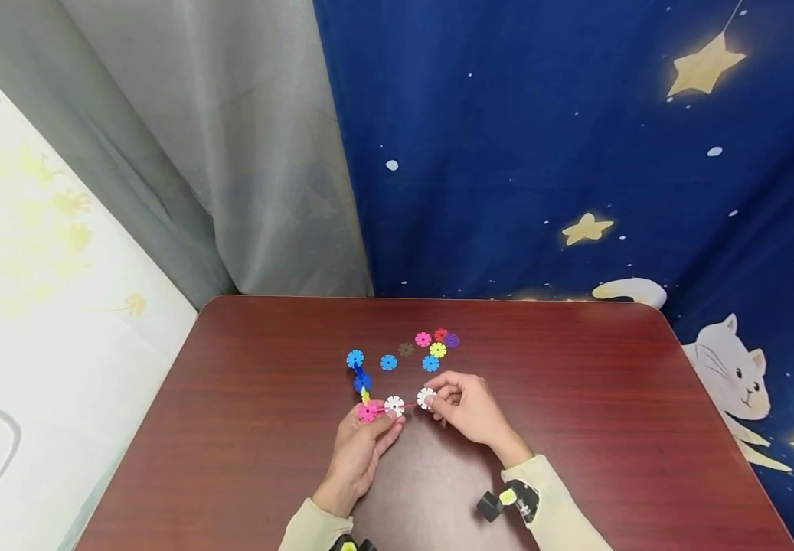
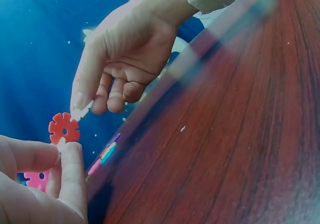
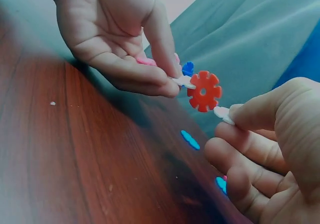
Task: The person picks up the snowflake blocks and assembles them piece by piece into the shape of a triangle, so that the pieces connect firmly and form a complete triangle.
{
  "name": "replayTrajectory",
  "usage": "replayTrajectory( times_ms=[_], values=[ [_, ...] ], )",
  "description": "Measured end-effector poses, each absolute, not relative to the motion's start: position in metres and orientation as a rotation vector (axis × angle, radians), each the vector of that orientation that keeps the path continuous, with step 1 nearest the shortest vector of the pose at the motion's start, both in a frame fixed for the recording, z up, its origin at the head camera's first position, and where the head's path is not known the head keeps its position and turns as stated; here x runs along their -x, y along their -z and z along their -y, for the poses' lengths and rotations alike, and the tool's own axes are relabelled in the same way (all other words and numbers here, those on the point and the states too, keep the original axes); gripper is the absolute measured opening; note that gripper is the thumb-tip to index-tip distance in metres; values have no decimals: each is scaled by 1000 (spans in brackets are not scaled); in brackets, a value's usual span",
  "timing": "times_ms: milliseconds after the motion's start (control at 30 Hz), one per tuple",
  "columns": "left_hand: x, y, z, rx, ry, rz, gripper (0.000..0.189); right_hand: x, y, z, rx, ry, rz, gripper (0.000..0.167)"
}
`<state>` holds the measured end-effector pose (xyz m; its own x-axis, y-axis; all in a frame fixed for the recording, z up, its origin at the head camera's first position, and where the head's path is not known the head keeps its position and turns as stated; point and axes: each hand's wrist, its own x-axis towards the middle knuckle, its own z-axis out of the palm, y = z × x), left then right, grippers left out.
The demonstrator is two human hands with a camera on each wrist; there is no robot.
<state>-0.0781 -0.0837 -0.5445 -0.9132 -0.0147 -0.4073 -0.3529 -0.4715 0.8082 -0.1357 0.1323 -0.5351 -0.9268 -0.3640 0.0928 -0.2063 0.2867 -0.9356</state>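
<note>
1. The left hand [image 1: 361, 453] pinches a white slotted disc [image 1: 393, 406] between thumb and fingers, at the near side of the table [image 1: 576, 428].
2. From that white disc a joined chain runs left to a pink slotted disc [image 1: 367, 412], then bends to the far side through a yellow-green disc [image 1: 365, 396] and a dark blue disc [image 1: 362, 383] to a light blue end disc [image 1: 355, 358].
3. A red slotted disc [image 3: 205, 91] sits on the right side of the left hand's white disc, their rims meeting. It appears nearly edge-on in the head view, crosswise to the white disc's face, and its line runs left to right.
4. The right hand [image 1: 471, 410] pinches a second white disc [image 1: 426, 398] between thumb and index finger, the other fingers loosely bent.
5. The key relation: this second white disc lies just right of the red disc's free rim, roughly in line with it and crosswise to it. In the wrist views the two look to meet or nearly so; I cannot tell whether their slots engage. The left hand's pinch is close to the red disc's left rim, the right hand's to its right.
6. Farther off lie a loose blue disc [image 1: 388, 363], a brown disc [image 1: 406, 350] and a small cluster of coloured discs [image 1: 438, 350].
</note>
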Motion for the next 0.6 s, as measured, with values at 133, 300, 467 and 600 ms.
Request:
replayTrajectory(
  times_ms=[133,300,467,600],
  values=[
    [77,544,85,540,-2471,-1500,32,133,536,-129,561,1725,-2403,13],
    [77,543,85,524,-2468,-1505,32,131,535,-130,561,1724,-2399,14],
    [77,544,85,507,-2471,-1502,32,129,534,-129,547,1746,-2398,14],
    [77,545,85,494,-2469,-1513,32,128,536,-126,549,1731,-2419,14]
  ],
)
